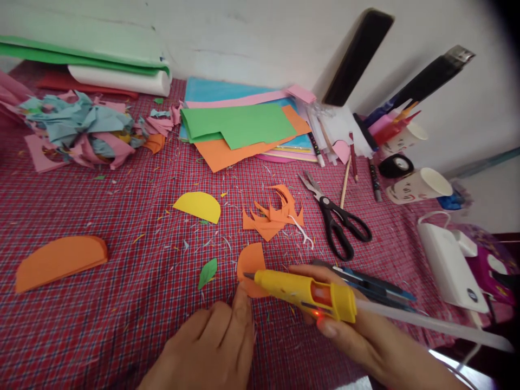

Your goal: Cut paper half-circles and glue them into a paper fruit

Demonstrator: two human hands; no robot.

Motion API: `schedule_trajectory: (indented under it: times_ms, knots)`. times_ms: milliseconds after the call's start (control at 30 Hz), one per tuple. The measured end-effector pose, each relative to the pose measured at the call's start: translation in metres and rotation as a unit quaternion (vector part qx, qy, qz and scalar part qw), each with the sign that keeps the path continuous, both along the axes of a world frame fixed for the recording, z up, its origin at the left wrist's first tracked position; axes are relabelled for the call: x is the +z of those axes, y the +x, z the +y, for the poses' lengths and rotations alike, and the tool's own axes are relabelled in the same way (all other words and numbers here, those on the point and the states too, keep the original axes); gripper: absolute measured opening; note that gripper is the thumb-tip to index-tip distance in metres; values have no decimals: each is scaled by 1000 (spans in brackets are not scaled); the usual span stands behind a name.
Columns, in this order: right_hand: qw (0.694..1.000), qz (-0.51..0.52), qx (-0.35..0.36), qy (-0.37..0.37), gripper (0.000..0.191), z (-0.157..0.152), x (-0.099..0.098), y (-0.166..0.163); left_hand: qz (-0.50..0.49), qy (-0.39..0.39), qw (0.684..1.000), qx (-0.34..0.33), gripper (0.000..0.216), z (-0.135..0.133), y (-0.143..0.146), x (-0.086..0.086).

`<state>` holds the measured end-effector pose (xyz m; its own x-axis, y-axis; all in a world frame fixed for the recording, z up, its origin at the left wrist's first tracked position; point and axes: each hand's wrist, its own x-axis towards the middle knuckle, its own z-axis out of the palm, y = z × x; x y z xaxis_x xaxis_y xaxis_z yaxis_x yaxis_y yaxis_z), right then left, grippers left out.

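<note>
My right hand [345, 336] is closed around a yellow glue gun [288, 287] with a small red light lit. A clear glue stick [430, 322] sticks out of its back end. The gun's dark nozzle is over the left part of a small orange paper piece [252, 262] with a rounded edge. My left hand [211, 341] has its index finger stretched to the lower left edge of that piece. Its other fingers are bent, their tips hidden. A green paper leaf [208, 273] lies just left of the piece.
Orange paper half-rounds [60, 262], a yellow half-round [199, 206], orange scraps [276, 214] and black-handled scissors [335, 216] lie on the checked cloth [134, 325]. Behind are coloured sheets [244, 124] and a scrap heap [81, 127]. Paper cups [418, 185] and a white box [450, 265] stand right.
</note>
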<state>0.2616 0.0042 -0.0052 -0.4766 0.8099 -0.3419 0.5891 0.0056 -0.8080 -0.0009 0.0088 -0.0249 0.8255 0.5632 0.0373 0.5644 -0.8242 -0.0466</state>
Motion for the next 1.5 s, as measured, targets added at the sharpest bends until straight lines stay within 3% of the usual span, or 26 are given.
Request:
schedule_trajectory:
  times_ms: [633, 867, 1167, 1333, 1500]
  knots:
    - [999, -46, -22, 12, 54, -23, 7, 21, -43, 5, 999, -13, 46, 9, -4, -6]
    - [998, 2, -52, 24, 49, -8, 1, 16, 17, -12, 1000, -9, 51, 9, -2, 3]
    - [997, 20, -56, 57, 47, 17, -2, 7, -30, 18, 999, 1, 42, 4, -4, -12]
    - [997, 11, -62, 44, 46, 15, -1, 8, -1, 4, 1000, 5, 45, 6, -3, -5]
    - [999, -19, -47, 5, 45, 3, 5, 14, -12, 1, 1000, 1, 43, 5, -4, -9]
